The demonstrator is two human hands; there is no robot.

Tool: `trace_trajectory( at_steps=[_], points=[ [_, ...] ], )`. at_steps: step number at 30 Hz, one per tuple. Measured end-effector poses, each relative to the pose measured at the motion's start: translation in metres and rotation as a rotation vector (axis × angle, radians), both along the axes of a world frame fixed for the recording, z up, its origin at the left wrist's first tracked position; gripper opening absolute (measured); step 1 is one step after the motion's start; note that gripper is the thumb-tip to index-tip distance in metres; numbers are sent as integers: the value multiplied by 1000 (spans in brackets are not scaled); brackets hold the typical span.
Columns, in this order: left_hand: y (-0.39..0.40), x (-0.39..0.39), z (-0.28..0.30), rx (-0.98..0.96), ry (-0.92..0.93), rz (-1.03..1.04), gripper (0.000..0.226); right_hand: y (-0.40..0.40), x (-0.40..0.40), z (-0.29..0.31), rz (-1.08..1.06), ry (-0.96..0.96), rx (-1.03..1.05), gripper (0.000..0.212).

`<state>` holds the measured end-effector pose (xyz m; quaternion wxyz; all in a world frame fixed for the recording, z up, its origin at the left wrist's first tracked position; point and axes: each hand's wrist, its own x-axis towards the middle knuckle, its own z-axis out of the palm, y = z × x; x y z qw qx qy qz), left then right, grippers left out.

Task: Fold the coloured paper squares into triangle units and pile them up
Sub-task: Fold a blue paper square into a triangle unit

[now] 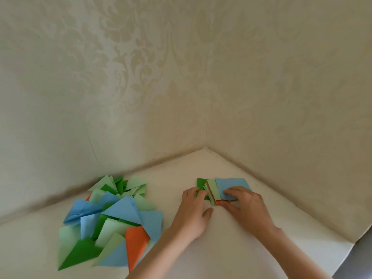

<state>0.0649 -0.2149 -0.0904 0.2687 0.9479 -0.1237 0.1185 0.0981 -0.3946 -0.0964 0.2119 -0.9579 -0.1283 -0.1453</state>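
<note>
Pale patterned wallpaper meets in a corner behind a cream table [201, 248], and both hands work close to that corner. The right hand [247, 206] lies on the stack of unfolded squares [223, 189], fingers spread flat on the blue top sheet [233, 184] while the thumb tucks against the near edge by an orange layer; it presses rather than grips. The left hand [193, 214] sits just beside it, fingertips touching the fanned left edges of the stack, where light green and dark green sheets stick out; whether it pinches a sheet there cannot be told, as the fingers cover the spot.

Well to the left of the left hand spreads the pile of folded triangles [112, 220]: blue, light green, dark green and a few orange ones, loosely overlapped, reaching back to the wall.

The step in hand looks like separating one square from the stack. To do it well, the right hand should keep the stack pinned so it does not slide, while the left hand peels off a single sheet by its exposed edge. Thin paper clings, so check that only one sheet comes away, then draw it to bare table in front of the hands before creasing.
</note>
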Motion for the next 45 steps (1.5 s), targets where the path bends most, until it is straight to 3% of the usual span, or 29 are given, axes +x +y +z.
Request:
trace_trajectory(
  at_steps=[7,13,17,19,24,30,37,41,45],
  points=[
    [6,-37,-12,-65,-67,-129,43,1,-2,-10,-23,-187,-40,6],
    [7,-45,-21,-169,-84,-115,40,5,-11,-1,-123,-146,56,8],
    [8,-46,-19,-223,-84,-107,34,5,-20,15,-167,34,346,4],
    [11,-48,-17,-249,-59,-116,36,4,-26,22,-179,25,467,6],
    [17,-58,-17,-267,-139,-136,42,7,-57,20,-73,-171,320,12],
    [18,-69,-21,-191,-191,-184,27,22,-86,0,16,-90,131,7],
    [9,-62,-24,-193,-115,-38,31,25,-88,-11,42,23,191,14],
    [2,-55,-22,-182,-88,67,12,29,-90,-6,-5,97,290,21],
    [1,-55,-24,-153,-77,107,10,31,-88,-5,-49,171,335,21]
  ],
)
